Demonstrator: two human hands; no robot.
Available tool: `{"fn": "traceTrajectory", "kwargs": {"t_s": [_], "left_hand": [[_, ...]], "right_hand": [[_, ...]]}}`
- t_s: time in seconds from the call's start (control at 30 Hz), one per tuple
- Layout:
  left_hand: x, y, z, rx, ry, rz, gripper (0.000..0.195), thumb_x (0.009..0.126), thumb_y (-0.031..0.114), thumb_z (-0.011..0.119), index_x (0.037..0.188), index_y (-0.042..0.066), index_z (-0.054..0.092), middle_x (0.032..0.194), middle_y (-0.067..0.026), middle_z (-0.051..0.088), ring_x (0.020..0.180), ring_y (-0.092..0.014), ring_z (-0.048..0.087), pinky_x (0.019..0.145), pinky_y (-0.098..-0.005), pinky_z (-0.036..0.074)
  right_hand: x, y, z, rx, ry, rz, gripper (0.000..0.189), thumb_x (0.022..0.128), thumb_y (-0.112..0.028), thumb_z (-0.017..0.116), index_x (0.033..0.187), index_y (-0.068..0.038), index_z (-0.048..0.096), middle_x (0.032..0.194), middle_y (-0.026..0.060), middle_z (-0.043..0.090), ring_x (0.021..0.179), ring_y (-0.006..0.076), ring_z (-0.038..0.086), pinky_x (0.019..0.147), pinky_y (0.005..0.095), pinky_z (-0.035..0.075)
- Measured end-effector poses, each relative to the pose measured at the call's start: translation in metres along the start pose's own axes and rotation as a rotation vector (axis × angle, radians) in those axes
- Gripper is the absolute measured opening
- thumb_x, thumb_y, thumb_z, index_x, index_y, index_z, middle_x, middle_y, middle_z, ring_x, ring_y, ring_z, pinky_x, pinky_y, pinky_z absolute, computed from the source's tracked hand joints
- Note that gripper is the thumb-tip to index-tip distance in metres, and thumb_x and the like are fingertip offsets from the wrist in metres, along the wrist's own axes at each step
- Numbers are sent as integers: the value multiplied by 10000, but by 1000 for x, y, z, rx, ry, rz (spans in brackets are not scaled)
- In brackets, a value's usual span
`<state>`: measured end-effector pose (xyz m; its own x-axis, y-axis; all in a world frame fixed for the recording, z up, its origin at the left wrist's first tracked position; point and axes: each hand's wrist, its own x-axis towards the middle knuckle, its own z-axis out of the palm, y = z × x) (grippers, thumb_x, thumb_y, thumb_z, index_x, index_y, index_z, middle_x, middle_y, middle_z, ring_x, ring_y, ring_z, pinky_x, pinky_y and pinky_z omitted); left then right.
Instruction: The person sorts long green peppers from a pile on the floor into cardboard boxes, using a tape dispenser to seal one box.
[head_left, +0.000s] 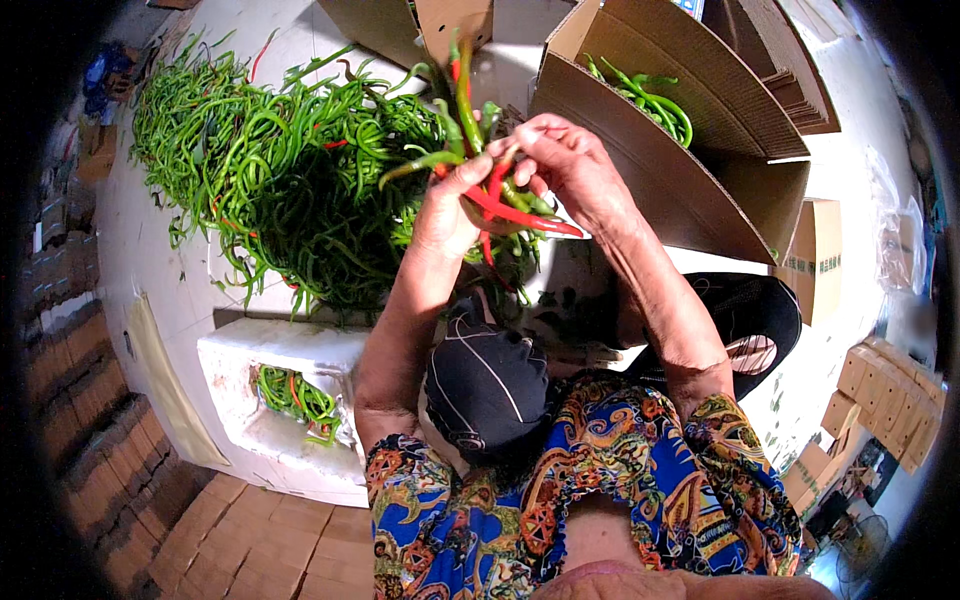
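Observation:
My left hand holds a loose bunch of long chili peppers, green and red mixed, which fan out above and below the fingers. A red chili pepper sticks out of the bunch toward the lower right. With its fingertips, my right hand pinches at the stem end of a red pepper in the same bunch. Left of my hands, a large heap of mostly green chili peppers spreads over the tiled floor, partly in shadow.
An open cardboard box with some green peppers inside stands to the right. At the lower left is a white foam box holding more peppers. Stacked cartons line the left side. My knee rises below my hands.

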<state>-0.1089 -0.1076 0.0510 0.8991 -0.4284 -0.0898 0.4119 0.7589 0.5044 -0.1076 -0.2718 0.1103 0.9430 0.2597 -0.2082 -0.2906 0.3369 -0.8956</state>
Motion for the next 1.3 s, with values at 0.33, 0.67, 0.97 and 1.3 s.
{"fn": "traceTrajectory", "kwargs": {"t_s": [0.33,0.67,0.97,1.3], "left_hand": [[44,79,-3,157,212,200,328,846,102,636,1150,12,551,934,-112,617,838,-233,624,796,-371,518],[227,264,21,272,241,393,390,883,48,622,1249,-46,524,1293,-129,549,1119,-242,574,985,-346,458],[3,50,14,1283,-313,72,261,936,140,583,1147,-9,615,1154,-100,622,1083,-193,575,956,-353,443],[-242,134,-94,1788,978,-421,277,970,205,515,1142,21,632,874,-145,690,715,-226,628,624,-348,511]], "right_hand": [[-82,-48,11,192,253,-208,176,997,-233,506,948,-67,473,658,30,479,415,75,353,393,216,294],[-107,-40,26,246,277,-136,254,1018,-310,468,928,-73,457,671,66,536,433,58,345,408,205,293],[-63,39,4,316,247,-1,209,1031,-254,450,928,-74,474,756,40,568,482,61,389,468,208,345],[-137,232,-76,-427,70,547,318,962,-233,580,1158,16,610,1001,70,674,879,149,650,776,309,517]]}}
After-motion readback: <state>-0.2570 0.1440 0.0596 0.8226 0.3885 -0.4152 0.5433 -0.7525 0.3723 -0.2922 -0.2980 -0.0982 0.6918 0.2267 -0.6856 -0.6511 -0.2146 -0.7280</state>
